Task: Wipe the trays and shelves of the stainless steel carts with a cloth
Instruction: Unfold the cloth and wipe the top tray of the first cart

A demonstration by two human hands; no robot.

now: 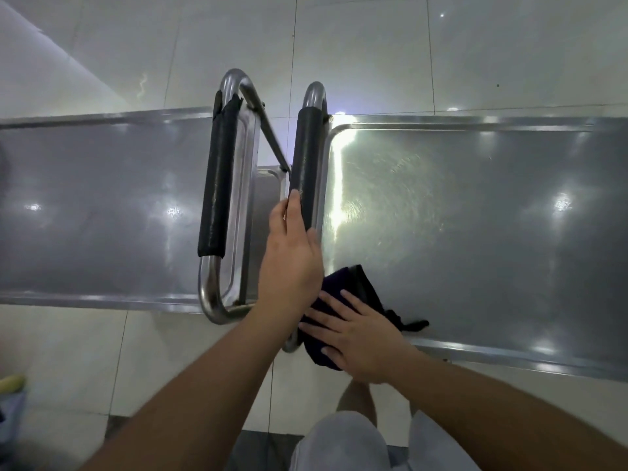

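Two stainless steel carts stand end to end, handles facing each other. The right cart's top tray [475,212] shines with swirl marks. My right hand [360,334] presses flat, fingers spread, on a dark cloth [353,287] at the tray's near-left corner. My left hand [292,260] grips the lower part of the right cart's black-padded handle [307,158], fingers wrapped around it. The left cart's top tray [102,205] lies to the left, with its own padded handle [217,185].
Pale glossy floor tiles [373,45] surround the carts. A lower shelf [268,198] shows in the gap between the handles. My legs in light shorts [343,443] are at the bottom. Yellow and blue items [12,399] sit at the left edge.
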